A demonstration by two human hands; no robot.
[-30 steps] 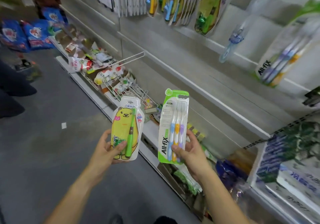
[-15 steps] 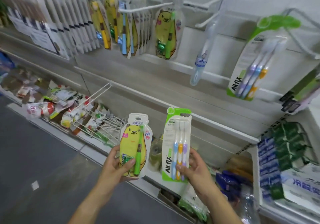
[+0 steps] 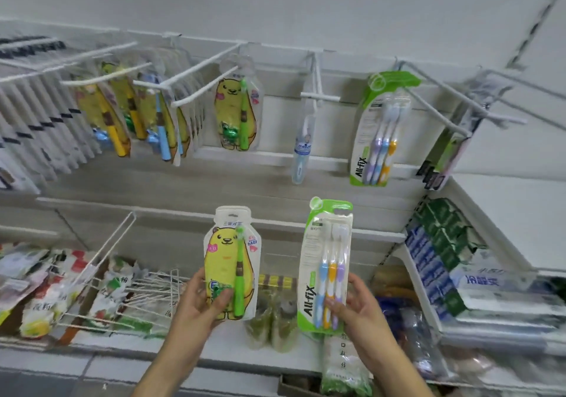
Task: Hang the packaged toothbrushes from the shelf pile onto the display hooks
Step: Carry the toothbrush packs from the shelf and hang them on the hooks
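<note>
My left hand (image 3: 199, 301) grips the lower part of a yellow bear toothbrush pack (image 3: 228, 252) with a green brush, held upright. My right hand (image 3: 356, 304) grips the bottom of a green All-fix three-brush pack (image 3: 326, 258), also upright. Straight above the bear pack, an identical bear pack (image 3: 237, 111) hangs on a white display hook (image 3: 208, 70). Above the All-fix pack, a matching All-fix pack (image 3: 378, 130) hangs on another hook (image 3: 428, 90). Both held packs are well below the hooks.
A single clear-cased brush (image 3: 301, 151) hangs on a hook between the two hanging packs. More bear packs (image 3: 128, 114) crowd the hooks at left. Empty wire hooks (image 3: 147, 289) lie on the lower shelf among food packets. Boxed goods (image 3: 441, 261) fill the right shelf.
The view has tilted up and turned toward the hook wall, so the hanging packs sit nearer the centre. Both hands have kept their packs, raised slightly toward the hooks.
</note>
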